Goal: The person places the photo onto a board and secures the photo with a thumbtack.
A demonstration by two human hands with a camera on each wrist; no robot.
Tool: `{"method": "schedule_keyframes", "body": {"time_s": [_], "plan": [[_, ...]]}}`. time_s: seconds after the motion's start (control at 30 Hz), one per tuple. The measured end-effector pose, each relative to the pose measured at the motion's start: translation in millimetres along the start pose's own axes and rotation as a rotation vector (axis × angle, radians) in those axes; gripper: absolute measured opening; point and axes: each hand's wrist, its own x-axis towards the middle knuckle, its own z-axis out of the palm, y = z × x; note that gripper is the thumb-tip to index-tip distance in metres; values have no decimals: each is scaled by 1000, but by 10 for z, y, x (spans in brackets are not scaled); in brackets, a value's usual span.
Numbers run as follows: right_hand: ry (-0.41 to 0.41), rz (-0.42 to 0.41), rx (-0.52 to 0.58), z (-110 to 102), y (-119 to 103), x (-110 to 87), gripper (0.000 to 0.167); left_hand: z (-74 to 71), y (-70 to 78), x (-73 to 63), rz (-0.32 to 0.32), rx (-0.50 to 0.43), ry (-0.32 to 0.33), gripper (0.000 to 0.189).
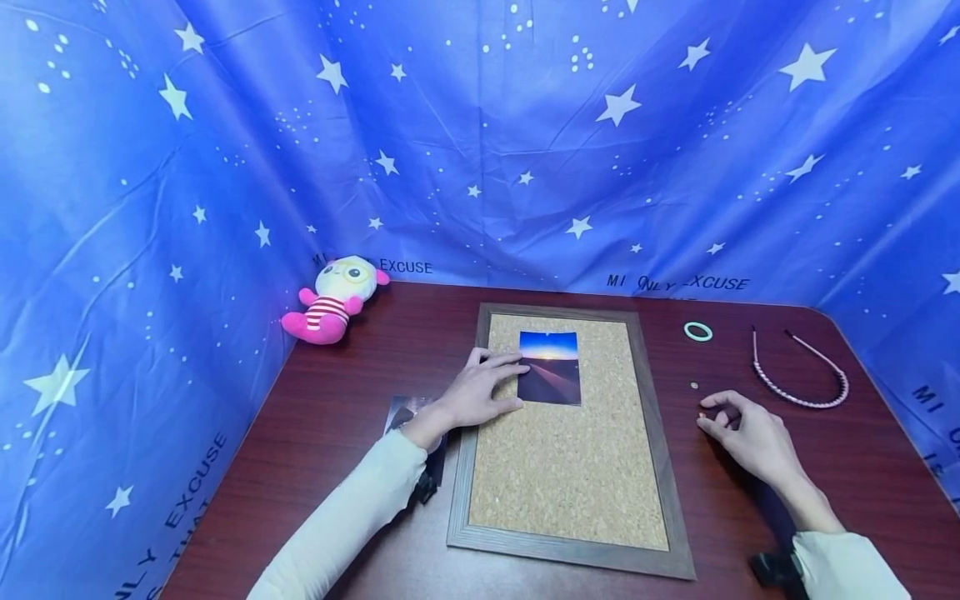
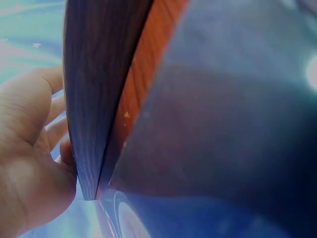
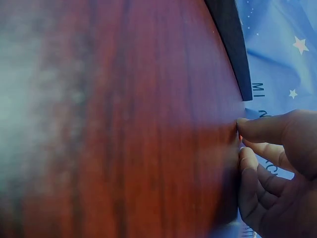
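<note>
A printed sunset photo lies on the upper part of a wood-framed cork board. The left hand reaches over the board's left frame, its extended fingertips resting at the photo's left edge. In the left wrist view, that hand shows beside the dark frame. Right of the board, the right hand is low at the tabletop, thumb and index finger pinching a tiny orange piece. The fingers mostly cover this piece; its kind cannot be made out. A small pale round piece lies just beyond them.
A second, dark photo lies left of the board, partly under the left forearm. A pink plush toy sits at the back left. Toward the back right are a mint-green ring and a headband. Starry blue curtains surround the table.
</note>
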Motion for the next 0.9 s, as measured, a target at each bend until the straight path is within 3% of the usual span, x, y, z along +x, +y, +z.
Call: {"method": "schedule_keyframes", "body": {"time_s": [0.63, 0.9], "plan": [[-28, 15, -15, 40, 38, 19, 14, -7, -17, -7, -14, 18, -27, 58], [29, -45, 53, 50, -150, 9, 17, -7, 3, -10, -11, 44, -18, 57]]}}
